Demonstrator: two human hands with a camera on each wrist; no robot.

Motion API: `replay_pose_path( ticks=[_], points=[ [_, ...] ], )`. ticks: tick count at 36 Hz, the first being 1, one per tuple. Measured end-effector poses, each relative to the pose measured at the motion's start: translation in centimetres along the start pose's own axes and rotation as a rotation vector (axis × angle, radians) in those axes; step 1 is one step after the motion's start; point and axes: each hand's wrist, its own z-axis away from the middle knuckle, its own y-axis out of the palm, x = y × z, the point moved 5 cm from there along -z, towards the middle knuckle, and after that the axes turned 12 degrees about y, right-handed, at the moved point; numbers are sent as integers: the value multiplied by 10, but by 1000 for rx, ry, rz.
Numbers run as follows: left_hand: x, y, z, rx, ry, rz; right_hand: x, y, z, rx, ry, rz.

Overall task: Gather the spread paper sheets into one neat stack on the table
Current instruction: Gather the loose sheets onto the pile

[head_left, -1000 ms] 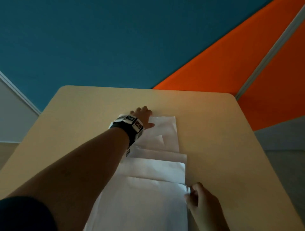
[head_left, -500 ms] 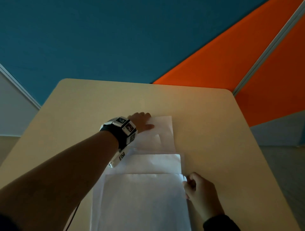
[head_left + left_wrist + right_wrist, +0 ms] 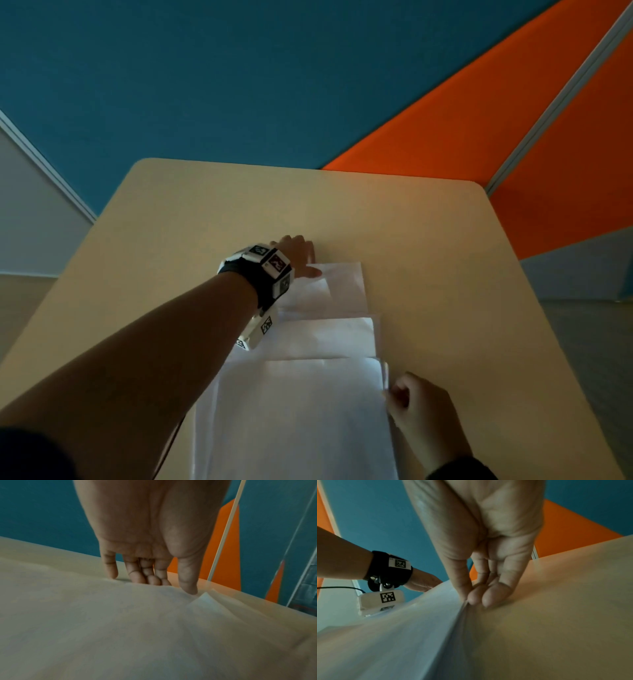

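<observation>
A person's left hand (image 3: 296, 253) reaches toward 12 o'clock on a tan table (image 3: 445, 274), thumb on top and fingers (image 3: 137, 574) at the far edge of the farthest white paper sheet (image 3: 342, 284), pinching its corner. At 5 o'clock, the right hand (image 3: 419, 407) pinches the right edge of the nearer overlapping sheets (image 3: 301, 411), fingertips (image 3: 491, 596) touching the tabletop.
</observation>
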Motion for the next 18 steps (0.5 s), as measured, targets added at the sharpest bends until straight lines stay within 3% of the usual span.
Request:
replay_pose_path(
  ticks=[2,7,12,18],
  points=[
    [-6,1,-1,17,14,3,1,-1,-1,5,6,-8],
    [-11,2,4,-103,36,26,0,-1,1,-1,7,-39],
    [-20,17,17,26,81,105,1,0,4,-24,6,-23],
    [-10,24,38,1,62,50,3,-3,8,-43,37,-34]
  ],
)
